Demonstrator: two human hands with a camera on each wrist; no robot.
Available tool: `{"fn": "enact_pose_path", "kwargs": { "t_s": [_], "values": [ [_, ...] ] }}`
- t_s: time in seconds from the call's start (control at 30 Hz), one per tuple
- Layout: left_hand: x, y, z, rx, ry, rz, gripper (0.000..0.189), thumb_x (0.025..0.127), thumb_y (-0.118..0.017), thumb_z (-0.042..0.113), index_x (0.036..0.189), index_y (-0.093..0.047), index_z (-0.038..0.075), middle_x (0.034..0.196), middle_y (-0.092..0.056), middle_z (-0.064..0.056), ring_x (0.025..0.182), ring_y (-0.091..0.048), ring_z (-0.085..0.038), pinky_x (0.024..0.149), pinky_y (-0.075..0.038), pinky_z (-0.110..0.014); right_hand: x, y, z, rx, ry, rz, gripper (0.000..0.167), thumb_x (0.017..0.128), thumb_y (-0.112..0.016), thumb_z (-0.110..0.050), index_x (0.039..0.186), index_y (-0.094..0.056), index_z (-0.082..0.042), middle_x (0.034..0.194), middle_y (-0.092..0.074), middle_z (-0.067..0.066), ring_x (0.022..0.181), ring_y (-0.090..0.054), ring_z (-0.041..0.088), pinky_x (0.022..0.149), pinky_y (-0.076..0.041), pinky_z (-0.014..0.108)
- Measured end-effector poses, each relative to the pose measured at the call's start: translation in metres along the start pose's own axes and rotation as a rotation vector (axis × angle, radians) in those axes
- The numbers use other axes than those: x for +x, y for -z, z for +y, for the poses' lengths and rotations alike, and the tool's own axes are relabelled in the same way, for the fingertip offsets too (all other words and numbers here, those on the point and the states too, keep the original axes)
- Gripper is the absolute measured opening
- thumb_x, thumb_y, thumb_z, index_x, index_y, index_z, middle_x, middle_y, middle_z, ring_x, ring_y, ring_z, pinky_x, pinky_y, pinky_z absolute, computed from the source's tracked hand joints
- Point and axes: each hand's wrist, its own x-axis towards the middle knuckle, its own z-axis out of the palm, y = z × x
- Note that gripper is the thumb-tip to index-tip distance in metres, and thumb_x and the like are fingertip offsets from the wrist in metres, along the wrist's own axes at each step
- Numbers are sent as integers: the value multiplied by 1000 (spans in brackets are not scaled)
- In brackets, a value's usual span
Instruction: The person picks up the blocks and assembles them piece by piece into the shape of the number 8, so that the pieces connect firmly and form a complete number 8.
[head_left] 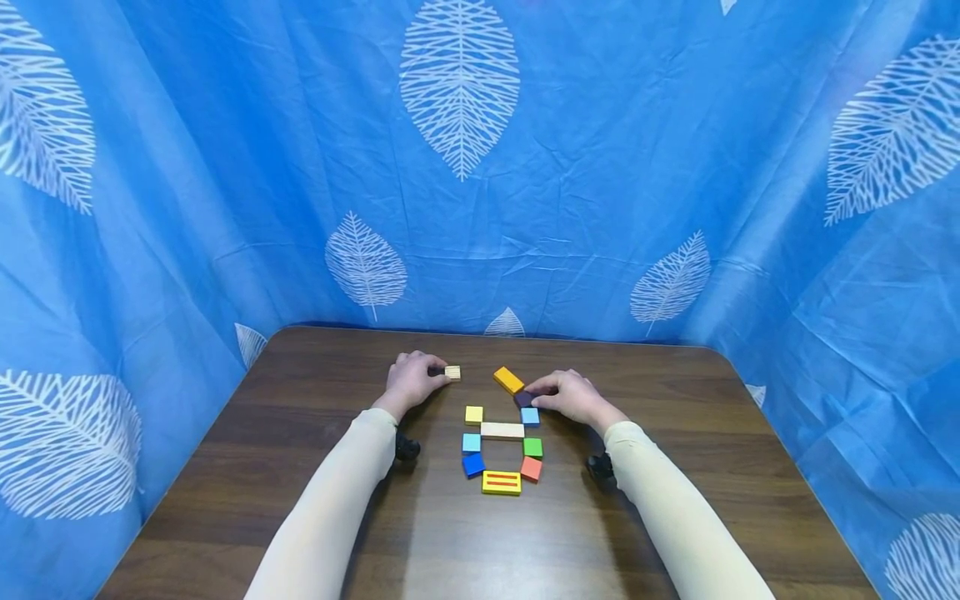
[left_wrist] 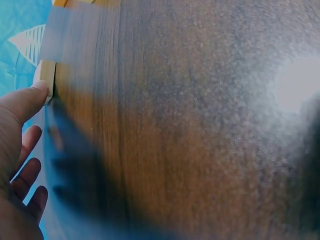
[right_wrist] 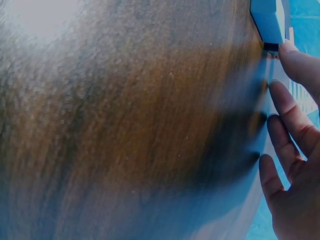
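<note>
In the head view my left hand (head_left: 412, 382) pinches a small plain wooden block (head_left: 452, 372) at the far side of the table. The left wrist view has the thumb against that wooden block (left_wrist: 46, 77), the other fingers loosely bent below. My right hand (head_left: 573, 397) holds a dark block (head_left: 523, 399) between thumb and forefinger. An orange block (head_left: 508, 380) lies slanted just beyond it, and a light blue block (head_left: 530, 417) sits on the near side. From the right wrist, only a sliver of the dark block (right_wrist: 271, 47) shows by the thumb.
Nearer on the brown table (head_left: 637, 533) lie a yellow block (head_left: 474, 414), a long pale block (head_left: 502, 430), a green block (head_left: 532, 447), a red block (head_left: 531, 469), a cyan block (head_left: 471, 443), a blue block (head_left: 473, 465) and a red-striped yellow block (head_left: 501, 482). A blue curtain (head_left: 570, 167) hangs behind.
</note>
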Motion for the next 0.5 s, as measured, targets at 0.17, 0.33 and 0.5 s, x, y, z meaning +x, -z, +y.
{"fn": "enact_pose_path", "kwargs": {
  "t_s": [0.17,0.33,0.5],
  "values": [
    [0,1,1,-7,-51,-15,36,96,-73,38,125,-75,17,126,-65,-9,118,-49,-33,104,-38,-51,0,0,1,-5,3,4,22,97,-73,-29,118,-78,-30,124,-66,1,121,-47,28,103,-36,57],
    [-2,3,6,-11,-144,-45,32,95,-75,36,121,-77,18,121,-68,-6,118,-52,-32,102,-41,-49,0,-1,1,-8,-5,8,22,97,-73,-30,118,-78,-31,124,-66,1,121,-46,28,103,-36,56],
    [-3,3,11,-1,-204,-95,29,94,-76,35,120,-77,21,120,-69,-1,119,-52,-28,104,-41,-46,0,-2,1,-2,-7,6,22,97,-73,-30,118,-78,-31,125,-66,1,122,-46,28,103,-36,57]
  ]
}}
